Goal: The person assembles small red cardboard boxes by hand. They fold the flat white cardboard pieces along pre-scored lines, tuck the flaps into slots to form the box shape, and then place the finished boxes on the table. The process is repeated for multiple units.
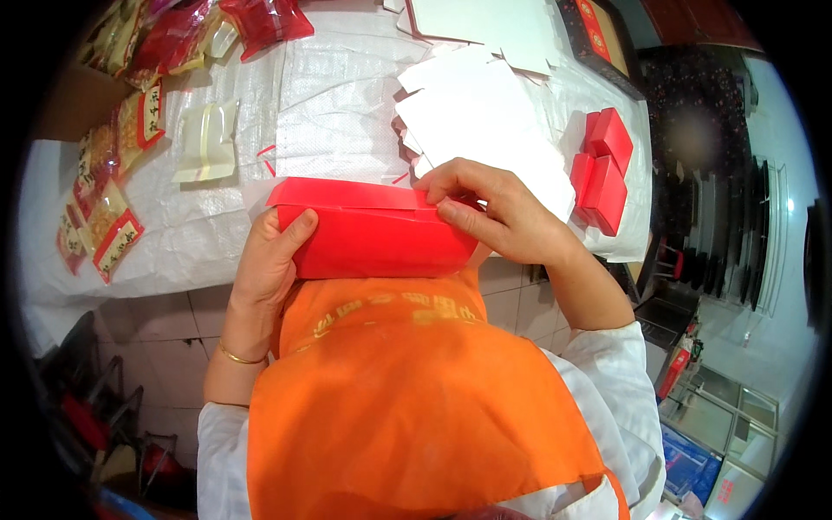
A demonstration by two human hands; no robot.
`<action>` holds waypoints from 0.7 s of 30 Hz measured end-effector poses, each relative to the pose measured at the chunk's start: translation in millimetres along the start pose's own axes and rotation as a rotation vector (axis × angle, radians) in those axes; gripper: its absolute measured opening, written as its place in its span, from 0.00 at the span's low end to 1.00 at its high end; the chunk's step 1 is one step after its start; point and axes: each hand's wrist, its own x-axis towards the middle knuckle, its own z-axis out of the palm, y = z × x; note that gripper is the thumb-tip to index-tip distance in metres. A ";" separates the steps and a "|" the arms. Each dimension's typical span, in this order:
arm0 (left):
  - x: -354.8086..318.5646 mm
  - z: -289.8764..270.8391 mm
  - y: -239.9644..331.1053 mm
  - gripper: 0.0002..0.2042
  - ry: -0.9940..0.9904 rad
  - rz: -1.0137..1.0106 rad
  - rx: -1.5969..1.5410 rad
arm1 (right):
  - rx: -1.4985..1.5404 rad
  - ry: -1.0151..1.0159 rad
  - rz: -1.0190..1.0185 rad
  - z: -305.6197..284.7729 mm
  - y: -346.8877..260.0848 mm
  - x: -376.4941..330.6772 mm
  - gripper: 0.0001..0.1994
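A long red cardboard box [373, 245] is held in front of my orange apron, at the near edge of the table. My left hand [276, 245] grips its left end, thumb on the front face and the other fingers behind. At the right end my right hand [485, 208] pinches the top edge, thumb and bent fingers at the corner of the flap [355, 194]. That flap lies along the top, with a thin gap under it. The box's inside is hidden from me.
White sheeting [325, 104] covers the table. Flat white card sheets [477, 113] are piled beyond my right hand. Small red boxes [602, 186] stand at the right. Snack packets [108, 182] lie at the left, near a pale pouch [208, 143]. A dark-edged tray [607, 43] sits far right.
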 end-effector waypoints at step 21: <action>2.6 2.3 -5.7 0.15 0.049 -0.010 -0.027 | -0.510 0.317 -0.236 9.4 -11.3 -0.4 0.05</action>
